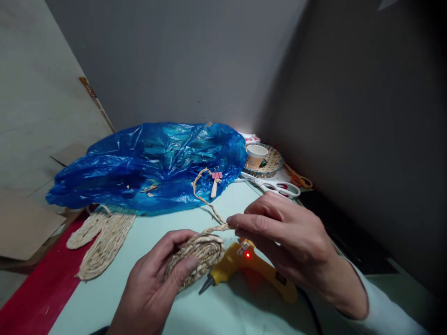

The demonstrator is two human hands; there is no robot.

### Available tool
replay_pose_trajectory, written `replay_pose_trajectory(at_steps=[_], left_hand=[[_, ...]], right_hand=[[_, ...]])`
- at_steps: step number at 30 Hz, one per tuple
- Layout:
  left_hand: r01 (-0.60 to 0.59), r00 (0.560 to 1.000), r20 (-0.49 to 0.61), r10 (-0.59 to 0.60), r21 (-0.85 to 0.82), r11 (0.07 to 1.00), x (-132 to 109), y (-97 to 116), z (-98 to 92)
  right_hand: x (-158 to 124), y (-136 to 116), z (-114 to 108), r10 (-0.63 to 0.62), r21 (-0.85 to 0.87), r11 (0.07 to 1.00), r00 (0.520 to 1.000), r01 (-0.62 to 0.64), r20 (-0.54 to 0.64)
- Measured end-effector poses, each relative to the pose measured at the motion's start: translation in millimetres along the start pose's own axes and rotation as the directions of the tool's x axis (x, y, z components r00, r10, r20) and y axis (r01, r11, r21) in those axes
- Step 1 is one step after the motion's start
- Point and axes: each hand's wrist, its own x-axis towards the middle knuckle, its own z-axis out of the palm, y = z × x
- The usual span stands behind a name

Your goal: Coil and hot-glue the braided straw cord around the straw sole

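My left hand (153, 284) is closed around a coiled oval mat of braided straw rope (200, 256), thumb pressed on its top. My right hand (286, 237) pinches the loose braided tail (218, 228) where it leaves the coil. That tail runs up the table to a pink binder clip (216, 176) lying against the blue bag. A yellow hot glue gun (251, 270) lies on the pale green table (157, 228) just under my right hand, its red light lit and its nozzle pointing left toward the mat.
A crumpled blue plastic bag (150, 163) fills the back of the table. Two finished straw ovals (101, 237) lie at the left near a red strip (42, 288). White-and-red scissors (279, 187), orange scissors (300, 179), and a paper cup (256, 155) on a woven tray (272, 163) sit at the back right. Grey walls close in behind and right.
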Motion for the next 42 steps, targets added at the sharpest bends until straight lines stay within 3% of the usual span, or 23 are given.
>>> replay_pose_trajectory(at_steps=[6, 10, 16, 24, 27, 32, 35, 38, 42], left_hand=[[-0.005, 1.0, -0.024, 0.004, -0.042, 0.999, -0.4, -1.0, 1.9], [-0.047, 0.998, -0.039, 0.048, 0.017, 0.999, 3.3, -6.2, -3.3], [-0.112, 0.993, 0.04, 0.108, 0.131, 0.985, 6.7, -9.6, -9.1], [-0.208, 0.968, 0.184, 0.172, 0.198, 0.958, 8.8, -9.5, -10.0], [-0.148, 0.976, 0.179, 0.123, 0.135, 0.98, 7.7, -10.4, -5.2], [0.039, 0.999, -0.009, -0.041, -0.121, 0.992, 2.7, -9.4, 14.6], [0.089, 0.996, 0.014, -0.088, -0.16, 0.983, 3.6, -8.5, 18.8], [0.104, 0.994, 0.049, -0.098, -0.132, 0.986, 7.3, -9.7, 11.2], [0.126, 0.966, 0.228, -0.123, 0.005, 0.992, 8.9, -15.2, -4.5]], right_hand=[[0.6, -2.9, -2.0, -0.023, -0.003, 1.0, 1.0, 0.023, 0.0], [1.2, -3.1, -4.1, -0.031, 0.021, 0.999, 0.998, 0.03, 0.054], [1.1, 0.7, -7.4, 0.001, 0.02, 1.0, 0.997, -0.003, 0.082], [3.3, 5.5, -15.1, 0.094, 0.161, 0.981, 0.992, -0.107, 0.086], [3.4, 6.7, -15.2, 0.141, 0.214, 0.963, 0.982, -0.165, 0.122], [8.2, 14.7, -11.3, 0.174, 0.257, 0.942, 0.968, -0.217, 0.182], [10.3, 21.8, -4.1, 0.174, 0.274, 0.936, 0.967, -0.221, 0.188], [10.5, 26.5, 6.0, 0.172, 0.268, 0.936, 0.96, -0.229, 0.221], [10.2, 26.8, 21.4, 0.083, 0.263, 0.952, 0.958, -0.158, 0.274]])
